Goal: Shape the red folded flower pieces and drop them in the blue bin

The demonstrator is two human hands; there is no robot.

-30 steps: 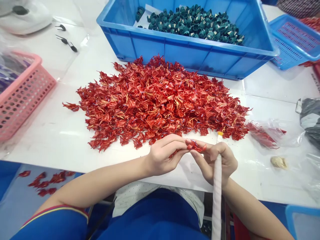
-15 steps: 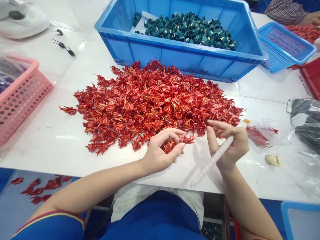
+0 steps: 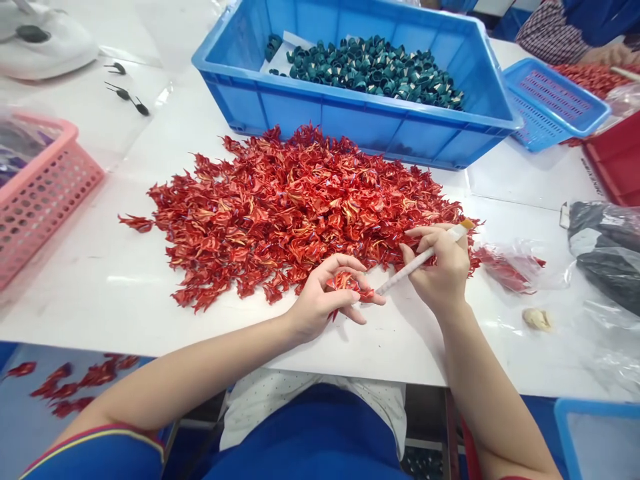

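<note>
- Head view, looking down: the person's two bare hands work above a white counter (image 3: 125, 313).
- Left hand (image 3: 320, 300), near the middle: its grip pinches a crumpled red petal-like piece (image 3: 344, 285) between the thumb and curled fingers, the piece's pointed edges sticking out past the fingertips.
- Right hand (image 3: 437, 267), just beside it: its grip is closed around a slim white stick (image 3: 407, 270), held slanting like a pen. The stick's yellow end points up and away; its lower end is at the left fingertips, right by the petal-like piece. Whether the two touch, I cannot tell.
- Just beyond both hands, a wide heap of red pieces (image 3: 300, 207) spreads across the counter.
- Behind the heap sits a large blue bin (image 3: 350, 110), partly filled with small dark green pieces (image 3: 370, 70).
- At the left edge is a pink basket (image 3: 55, 193) with holes in its side; farther back lie three small black pieces (image 3: 123, 93).
- To the right of the heap lies a clear bag (image 3: 510, 267) with red strips inside, near a beige lump (image 3: 537, 319) and a dark plastic bundle (image 3: 607, 243).
- At the upper right, beyond a small blue basket (image 3: 550, 127), a co-worker's checked sleeve (image 3: 550, 33) shows beside more red pieces.
</note>
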